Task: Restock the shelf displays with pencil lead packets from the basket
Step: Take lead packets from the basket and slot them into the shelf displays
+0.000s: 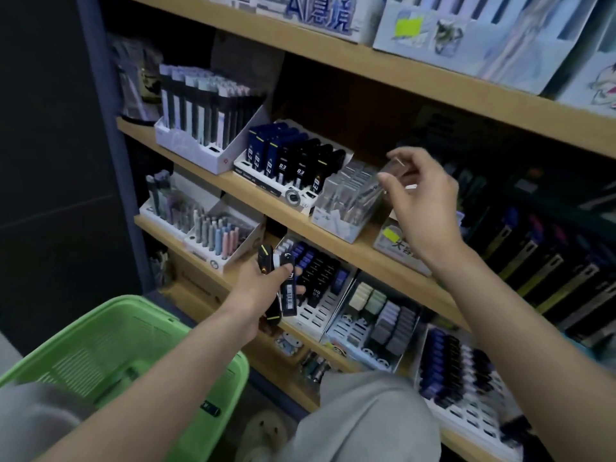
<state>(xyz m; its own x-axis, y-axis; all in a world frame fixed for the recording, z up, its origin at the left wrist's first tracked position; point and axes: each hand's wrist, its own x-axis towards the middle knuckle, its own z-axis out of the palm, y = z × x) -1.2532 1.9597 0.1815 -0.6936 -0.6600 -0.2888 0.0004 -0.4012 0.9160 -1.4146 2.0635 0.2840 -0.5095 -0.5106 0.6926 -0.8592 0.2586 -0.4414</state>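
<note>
Head view shows a person crouched before stationery shelves. The left hand (263, 281) is low in front of the lower shelf, its fingers curled round a small bundle of black lead packets (288, 295) that stand upright in the grip. The right hand (426, 208) is raised to the middle shelf (266, 208), thumb and fingers pinched on what looks like a clear packet (391, 173), blurred, just above and behind the clear display tray (336, 225). To the tray's left stands the dark packet display (263, 181), well filled. The green basket (83, 355) sits at the lower left under the left forearm, with one or two dark packets seemingly left inside.

These packets look like slim, rigid plastic cases: light, smooth and likely slippery, with brittle leads inside. A pinch across the flat faces near the top end should steer one into its slot. The bundle could fan out or slip if the left grip loosens.
</note>
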